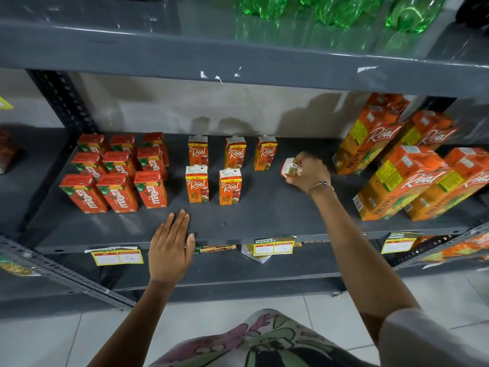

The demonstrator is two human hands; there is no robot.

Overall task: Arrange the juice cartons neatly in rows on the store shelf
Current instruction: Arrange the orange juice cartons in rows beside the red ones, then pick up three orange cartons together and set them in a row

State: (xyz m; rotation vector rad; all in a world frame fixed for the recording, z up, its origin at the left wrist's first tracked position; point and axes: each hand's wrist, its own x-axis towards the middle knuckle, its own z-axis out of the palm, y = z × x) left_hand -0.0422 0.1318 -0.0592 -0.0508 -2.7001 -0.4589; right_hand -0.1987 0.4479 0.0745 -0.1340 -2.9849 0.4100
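Note:
On the grey shelf [264,221], several small orange Real cartons [230,170] stand upright in two rows: three at the back, two in front. My right hand [308,172] is shut on another small Real carton [288,168], tilted, just right of the back row. My left hand [172,247] lies flat and open on the shelf's front edge, holding nothing. Left of these stand several red Maaza cartons [119,173] in tidy rows.
Large Real pineapple cartons [402,168] stand at the shelf's right end. Green plastic bottles [336,9] sit on the shelf above. Yellow price tags [274,246] hang on the front lip. A perforated upright [63,102] bounds the left side. Bare shelf lies right of the front row.

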